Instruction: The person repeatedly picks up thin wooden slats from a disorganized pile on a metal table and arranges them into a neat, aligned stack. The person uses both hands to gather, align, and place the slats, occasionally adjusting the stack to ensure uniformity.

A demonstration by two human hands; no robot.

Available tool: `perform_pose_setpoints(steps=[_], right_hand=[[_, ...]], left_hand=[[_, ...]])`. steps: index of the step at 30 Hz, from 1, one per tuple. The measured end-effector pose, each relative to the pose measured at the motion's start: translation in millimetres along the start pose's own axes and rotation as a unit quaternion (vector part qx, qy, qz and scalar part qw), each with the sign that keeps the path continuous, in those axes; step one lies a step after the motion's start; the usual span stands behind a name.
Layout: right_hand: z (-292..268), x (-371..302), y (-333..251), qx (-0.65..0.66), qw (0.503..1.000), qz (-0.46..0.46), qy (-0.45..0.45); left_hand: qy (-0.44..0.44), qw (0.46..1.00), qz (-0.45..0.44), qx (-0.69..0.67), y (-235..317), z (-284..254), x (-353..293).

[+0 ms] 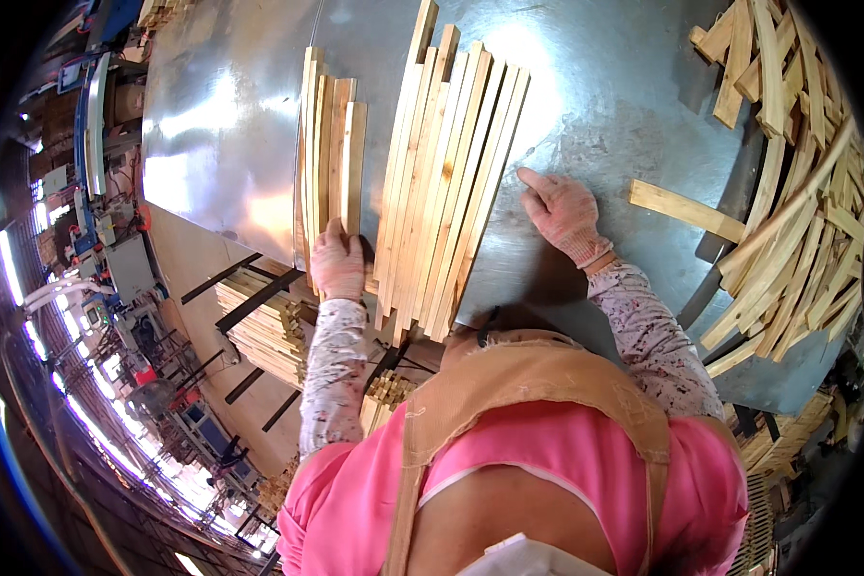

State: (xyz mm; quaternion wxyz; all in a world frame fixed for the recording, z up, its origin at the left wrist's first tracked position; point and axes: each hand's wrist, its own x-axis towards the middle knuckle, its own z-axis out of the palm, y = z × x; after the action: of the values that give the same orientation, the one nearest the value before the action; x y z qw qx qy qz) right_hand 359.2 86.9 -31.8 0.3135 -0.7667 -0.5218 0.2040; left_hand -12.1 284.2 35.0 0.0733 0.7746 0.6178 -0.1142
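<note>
Both of my hands wear pale pinkish work gloves. My left hand [338, 261] is closed round the near end of a narrow row of wooden strips [334, 144], which lies lengthwise on the metal table [605, 106]. Just right of that row is a wider bundle of long wooden strips [437, 182], side by side with uneven ends; its near end reaches the table's front edge. Over bare metal to the right of this bundle is my right hand [562, 216]. Its index finger points out to the far left, apart from the others, and nothing is in it.
A loose heap of wooden strips [806, 202] covers the table's right side. One flat strip [686, 209] juts from it toward my right hand. Below the table at left, stacked strips [259, 322] lie among dark metal bars [259, 300]. Machines [130, 278] stand farther left.
</note>
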Motion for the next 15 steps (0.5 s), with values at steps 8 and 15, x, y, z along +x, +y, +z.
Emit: perform_pose_setpoints(steps=[8,15], right_hand=[[-6.1,9.3,-57.7,0.181,0.982,0.003,-0.059],[75.0,85.1,-189.1,0.366,0.908,0.165,-0.117]], left_hand=[[0.099,0.982,-0.007,-0.16,18.1,4.8,-4.0],[0.051,0.918,0.181,-0.348,46.3,-45.8,-8.6]])
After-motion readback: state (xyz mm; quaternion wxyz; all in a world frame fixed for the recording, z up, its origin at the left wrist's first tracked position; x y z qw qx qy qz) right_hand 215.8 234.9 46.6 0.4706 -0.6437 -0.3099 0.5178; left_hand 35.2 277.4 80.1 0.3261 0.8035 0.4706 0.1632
